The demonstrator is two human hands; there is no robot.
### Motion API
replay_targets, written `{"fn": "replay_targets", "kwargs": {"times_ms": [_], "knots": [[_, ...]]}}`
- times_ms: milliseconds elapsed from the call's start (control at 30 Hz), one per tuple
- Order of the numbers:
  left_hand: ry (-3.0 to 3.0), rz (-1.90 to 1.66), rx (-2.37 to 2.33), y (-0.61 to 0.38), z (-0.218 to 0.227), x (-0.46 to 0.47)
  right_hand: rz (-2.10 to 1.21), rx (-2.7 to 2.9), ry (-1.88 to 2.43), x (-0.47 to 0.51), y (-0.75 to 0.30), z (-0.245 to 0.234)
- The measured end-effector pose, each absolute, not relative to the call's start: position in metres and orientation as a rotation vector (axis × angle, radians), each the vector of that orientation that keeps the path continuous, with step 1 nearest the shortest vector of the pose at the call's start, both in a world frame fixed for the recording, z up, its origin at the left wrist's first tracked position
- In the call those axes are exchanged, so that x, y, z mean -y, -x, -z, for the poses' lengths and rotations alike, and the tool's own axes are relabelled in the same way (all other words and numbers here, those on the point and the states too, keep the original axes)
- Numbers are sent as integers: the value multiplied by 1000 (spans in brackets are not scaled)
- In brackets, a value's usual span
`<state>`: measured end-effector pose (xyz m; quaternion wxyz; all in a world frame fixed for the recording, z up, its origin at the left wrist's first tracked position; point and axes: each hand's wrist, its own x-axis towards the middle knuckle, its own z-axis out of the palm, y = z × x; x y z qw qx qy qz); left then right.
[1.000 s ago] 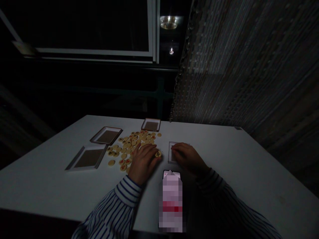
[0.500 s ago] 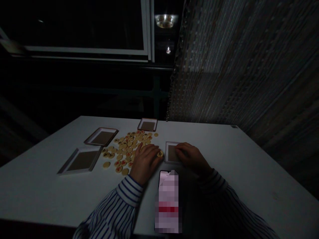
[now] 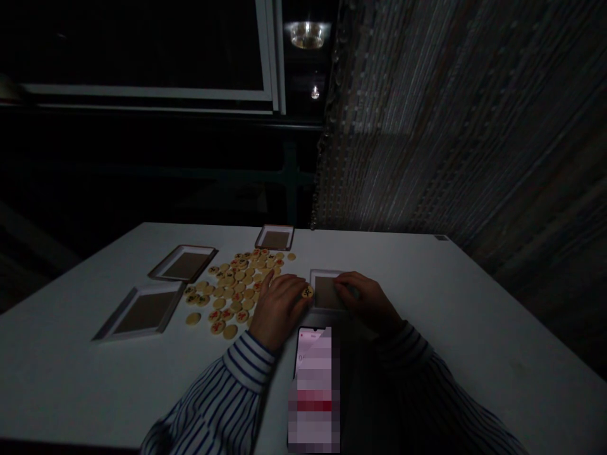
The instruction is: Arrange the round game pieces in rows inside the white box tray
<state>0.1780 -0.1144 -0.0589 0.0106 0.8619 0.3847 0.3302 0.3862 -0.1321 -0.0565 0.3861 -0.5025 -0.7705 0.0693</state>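
Note:
Between the thumb and fingers of my left hand [image 3: 279, 309] is a round Chinese chess piece [image 3: 307, 291] with a black character facing up. It is at the left edge of a shallow pale box [image 3: 324, 292]. My right hand [image 3: 367, 301] reaches over that box from the right, with its fingers curled together and the tips above the brown bottom. Whether anything is between those fingertips is hidden. Left of my left hand lies a loose heap of chess pieces [image 3: 230, 292], some blank side up, others showing red or black characters.
Two shallow boxes stand at the left, one nearer [image 3: 147, 308] and one farther [image 3: 186, 262]; another box [image 3: 275, 237] sits by the table's back edge. A lit phone [image 3: 313, 360] lies between my forearms. A bead curtain [image 3: 408, 126] hangs behind the white table [image 3: 474, 316].
My left hand has carried its chess piece slightly to the right, closer to the box. My right hand stays over the box in nearly the same pose. The view has shifted a little.

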Motion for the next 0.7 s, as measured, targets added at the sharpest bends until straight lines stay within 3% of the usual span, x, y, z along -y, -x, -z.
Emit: {"fn": "replay_targets", "kwargs": {"times_ms": [700], "knots": [[-2709, -1064, -1099, -206, 49, 103, -195, 1790, 1290, 134, -395, 58]]}}
